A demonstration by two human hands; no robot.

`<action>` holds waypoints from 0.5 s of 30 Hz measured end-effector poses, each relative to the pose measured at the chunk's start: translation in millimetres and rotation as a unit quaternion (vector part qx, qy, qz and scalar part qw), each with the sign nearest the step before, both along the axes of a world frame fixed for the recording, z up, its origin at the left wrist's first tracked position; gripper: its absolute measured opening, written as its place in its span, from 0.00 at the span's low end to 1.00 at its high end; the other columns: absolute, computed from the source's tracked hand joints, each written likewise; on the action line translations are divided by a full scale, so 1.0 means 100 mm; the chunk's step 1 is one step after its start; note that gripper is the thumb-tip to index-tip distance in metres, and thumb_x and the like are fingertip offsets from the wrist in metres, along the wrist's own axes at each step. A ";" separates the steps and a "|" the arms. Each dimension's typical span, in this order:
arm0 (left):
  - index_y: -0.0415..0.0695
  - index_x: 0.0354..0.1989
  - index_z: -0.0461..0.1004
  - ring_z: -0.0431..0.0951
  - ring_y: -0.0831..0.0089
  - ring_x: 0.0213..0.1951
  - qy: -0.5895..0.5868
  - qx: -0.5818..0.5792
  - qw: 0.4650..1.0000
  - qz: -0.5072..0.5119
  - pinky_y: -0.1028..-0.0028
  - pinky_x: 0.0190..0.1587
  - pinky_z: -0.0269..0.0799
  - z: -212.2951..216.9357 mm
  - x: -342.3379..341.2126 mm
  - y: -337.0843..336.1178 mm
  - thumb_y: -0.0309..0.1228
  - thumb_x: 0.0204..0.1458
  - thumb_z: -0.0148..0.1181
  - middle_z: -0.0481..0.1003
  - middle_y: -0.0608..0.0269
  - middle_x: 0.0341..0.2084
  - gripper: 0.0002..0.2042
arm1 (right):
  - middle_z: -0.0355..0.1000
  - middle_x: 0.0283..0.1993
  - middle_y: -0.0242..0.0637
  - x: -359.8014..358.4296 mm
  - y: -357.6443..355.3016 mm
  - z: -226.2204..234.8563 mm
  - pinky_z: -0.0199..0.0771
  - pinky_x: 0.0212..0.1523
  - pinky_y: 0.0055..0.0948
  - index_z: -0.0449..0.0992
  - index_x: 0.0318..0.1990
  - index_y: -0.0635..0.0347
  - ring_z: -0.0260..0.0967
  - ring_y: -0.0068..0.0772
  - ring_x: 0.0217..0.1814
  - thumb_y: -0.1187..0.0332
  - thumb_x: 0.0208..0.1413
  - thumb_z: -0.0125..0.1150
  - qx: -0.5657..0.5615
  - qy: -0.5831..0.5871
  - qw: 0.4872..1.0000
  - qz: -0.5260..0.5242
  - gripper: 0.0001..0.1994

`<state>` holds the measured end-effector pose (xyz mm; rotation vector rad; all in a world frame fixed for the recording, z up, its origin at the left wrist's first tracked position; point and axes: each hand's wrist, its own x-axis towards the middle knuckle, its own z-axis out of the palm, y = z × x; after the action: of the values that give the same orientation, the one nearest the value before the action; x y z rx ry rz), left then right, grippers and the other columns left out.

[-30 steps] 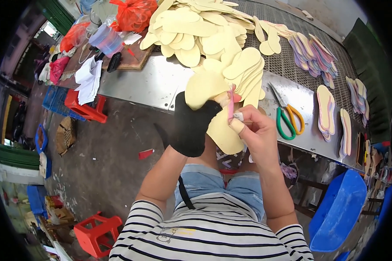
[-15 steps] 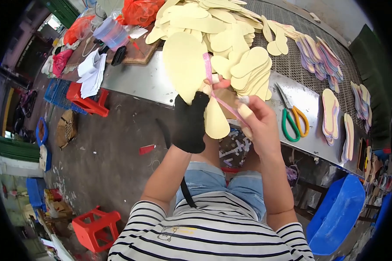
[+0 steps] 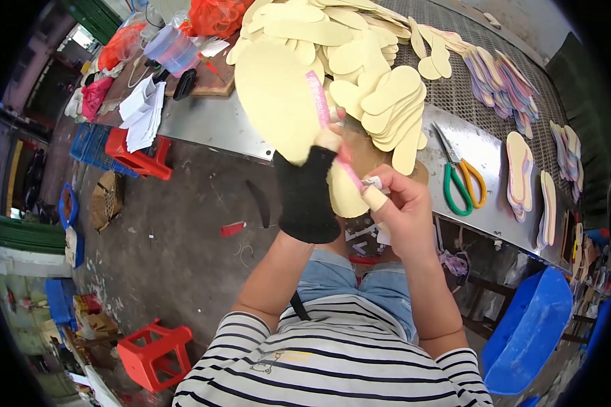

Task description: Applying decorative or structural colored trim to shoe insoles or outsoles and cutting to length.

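My left hand [image 3: 310,193], in a black fingerless glove, holds up a large pale yellow foam insole [image 3: 278,102] in front of the metal table. A pink strip [image 3: 327,122] runs down the insole's right edge. My right hand [image 3: 402,210], fingertips wrapped in tape, pinches the lower end of that pink strip beside the insole's heel. Both hands are close together over my lap.
Metal table [image 3: 204,125] carries a heap of yellow insoles [image 3: 360,61], green and orange scissors [image 3: 458,176], and rows of coloured insoles [image 3: 523,173] on a mesh surface. Red stools [image 3: 153,353] stand on the floor at left, a blue bin [image 3: 533,332] at right.
I have raised the yellow insole up and to the left, closer to the camera. The pink strip now lies longer along its edge, with my right hand lower down on it.
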<state>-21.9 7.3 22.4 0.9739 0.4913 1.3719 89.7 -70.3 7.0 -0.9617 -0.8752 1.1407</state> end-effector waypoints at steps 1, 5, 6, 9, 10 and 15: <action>0.37 0.42 0.73 0.72 0.79 0.27 0.000 0.001 1.000 0.000 0.80 0.31 0.68 0.02 0.02 -0.02 0.27 0.52 0.57 0.76 0.63 0.29 0.11 | 0.67 0.29 0.26 -0.02 -0.01 0.00 0.61 0.26 0.11 0.72 0.34 0.66 0.62 0.10 0.27 0.77 0.53 0.57 0.036 -0.029 0.999 -0.014 0.03; 0.36 0.41 0.72 0.74 0.76 0.31 0.082 -0.025 0.996 0.020 0.76 0.35 0.70 0.05 0.07 -0.03 0.24 0.47 0.60 0.76 0.59 0.32 0.12 | 0.66 0.27 0.26 0.04 -0.02 -0.07 0.63 0.28 0.12 0.70 0.33 0.66 0.62 0.12 0.27 0.76 0.54 0.55 0.067 -0.077 0.995 -0.019 0.02; 0.35 0.40 0.72 0.75 0.75 0.31 0.082 -0.028 0.996 0.016 0.76 0.35 0.70 0.03 0.06 -0.02 0.24 0.48 0.59 0.76 0.59 0.32 0.11 | 0.65 0.27 0.25 0.10 -0.02 -0.04 0.63 0.28 0.13 0.70 0.32 0.66 0.62 0.12 0.28 0.76 0.54 0.55 0.035 -0.087 0.995 0.027 0.03; 0.35 0.38 0.73 0.75 0.73 0.32 0.104 -0.013 0.994 0.018 0.74 0.37 0.70 -0.02 0.08 -0.04 0.24 0.48 0.59 0.75 0.59 0.31 0.09 | 0.63 0.23 0.26 0.19 0.03 0.07 0.60 0.24 0.17 0.68 0.30 0.66 0.61 0.15 0.25 0.74 0.54 0.56 -0.031 -0.095 0.991 0.091 0.05; 0.35 0.37 0.73 0.75 0.72 0.33 0.127 0.001 0.992 0.022 0.74 0.37 0.71 -0.02 0.11 -0.07 0.24 0.48 0.59 0.76 0.59 0.31 0.09 | 0.62 0.22 0.29 0.16 0.07 0.04 0.59 0.23 0.20 0.68 0.29 0.66 0.60 0.18 0.23 0.74 0.53 0.56 0.034 -0.211 0.976 0.028 0.06; 0.35 0.37 0.73 0.76 0.71 0.32 0.110 0.016 0.994 0.008 0.73 0.37 0.71 -0.02 0.10 -0.07 0.22 0.48 0.59 0.75 0.60 0.30 0.08 | 0.59 0.20 0.37 0.03 0.06 0.05 0.56 0.21 0.26 0.66 0.25 0.67 0.56 0.28 0.20 0.73 0.52 0.57 0.111 -0.328 0.935 -0.081 0.09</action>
<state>-11.7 0.6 20.4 1.1572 0.6455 1.2967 93.2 -64.1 12.0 -1.2209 -1.3958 0.5522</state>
